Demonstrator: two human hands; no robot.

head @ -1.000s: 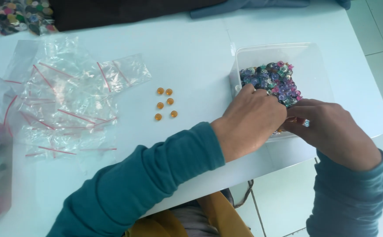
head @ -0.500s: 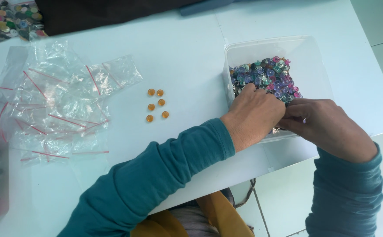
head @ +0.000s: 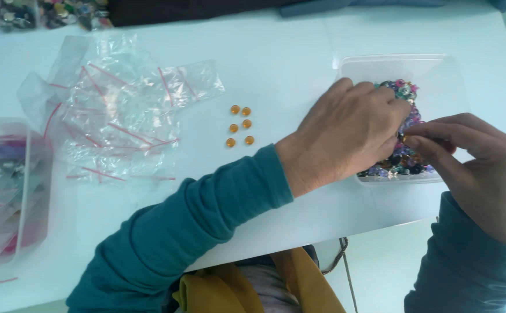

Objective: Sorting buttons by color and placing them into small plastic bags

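Note:
A clear plastic tub (head: 438, 69) at the right of the white table holds a heap of mixed coloured beads (head: 403, 162). My left hand (head: 345, 136) lies palm down over the beads, fingers dipped into the heap. My right hand (head: 479, 168) is at the tub's near right corner, thumb and fingers pinched together on a small bead at the heap's edge. The pinched bead is mostly hidden. Several amber round beads (head: 239, 126) sit in a small cluster on the table, left of my left hand.
A pile of small clear zip bags with red seals (head: 114, 116) lies at the left. A clear box of filled bags (head: 9, 191) stands at the far left edge. More bead bags (head: 50, 13) lie at the back left. The table's near edge runs under my forearms.
The view shifted so the tub sits further right. My left hand has stretched flatter across the beads, and my right hand's fingers have come together in a pinch at the heap.

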